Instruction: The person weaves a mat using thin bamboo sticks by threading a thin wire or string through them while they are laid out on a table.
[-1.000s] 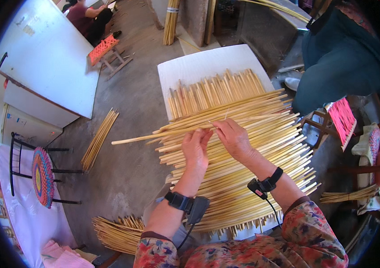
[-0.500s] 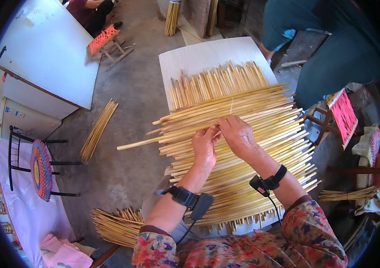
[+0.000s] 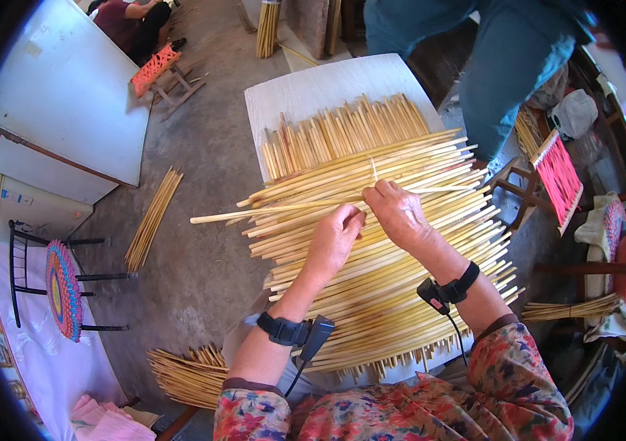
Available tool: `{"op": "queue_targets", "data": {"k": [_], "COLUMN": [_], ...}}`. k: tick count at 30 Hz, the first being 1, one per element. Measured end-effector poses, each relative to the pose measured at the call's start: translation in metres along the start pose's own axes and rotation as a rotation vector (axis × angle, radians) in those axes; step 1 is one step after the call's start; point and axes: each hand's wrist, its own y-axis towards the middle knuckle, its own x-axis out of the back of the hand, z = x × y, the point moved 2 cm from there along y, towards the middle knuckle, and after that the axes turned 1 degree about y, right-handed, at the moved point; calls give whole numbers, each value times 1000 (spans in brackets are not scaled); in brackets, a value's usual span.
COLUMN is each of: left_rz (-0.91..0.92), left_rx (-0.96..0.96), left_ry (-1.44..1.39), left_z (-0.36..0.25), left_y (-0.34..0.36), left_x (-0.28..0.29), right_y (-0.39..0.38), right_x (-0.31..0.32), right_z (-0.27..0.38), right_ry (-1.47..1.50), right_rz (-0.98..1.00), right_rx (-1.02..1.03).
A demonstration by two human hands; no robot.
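A layer of peeled pale sticks (image 3: 394, 283) lies side by side across a white board (image 3: 327, 79) in front of me. Over the upper sticks runs a loose stick (image 3: 243, 216), whose left end juts out past the others. My right hand (image 3: 399, 214) is closed at the lower end of a thin white string (image 3: 374, 167), which rises from its fingertips across the sticks. Close beside it on the left, my left hand (image 3: 337, 237) has its fingers curled, thumb and forefinger together just under the loose stick. What it pinches is hidden.
Beyond the layer, upright-lying sticks (image 3: 349, 132) cover part of the board. Stick bundles lie on the floor at left (image 3: 153, 220), lower left (image 3: 189, 376) and right (image 3: 570, 309). A person's dark teal trousers (image 3: 500, 81) stand far right, near a pink woven stool (image 3: 557, 180).
The loose stick has settled lower on the layer and reaches further right. My left hand has drawn slightly back from it. The person at far right has shifted, and my view has turned a little.
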Motion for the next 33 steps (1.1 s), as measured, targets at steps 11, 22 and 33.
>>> {"op": "queue_targets", "data": {"k": [11,22,33], "left_rz": [-300,-277,-285], "left_rx": [-562,-567,-608], "left_ry": [1075,915,939], "left_z": [-2,-2,0], "left_y": [3,7,9], "left_x": [14,11,9], "right_y": [3,2,-2], "right_x": [4,0,-2], "right_z": [9,5,6], "right_ry": [21,19,72], "right_rz": [59,31,-28], "right_rx": [99,123,106]}}
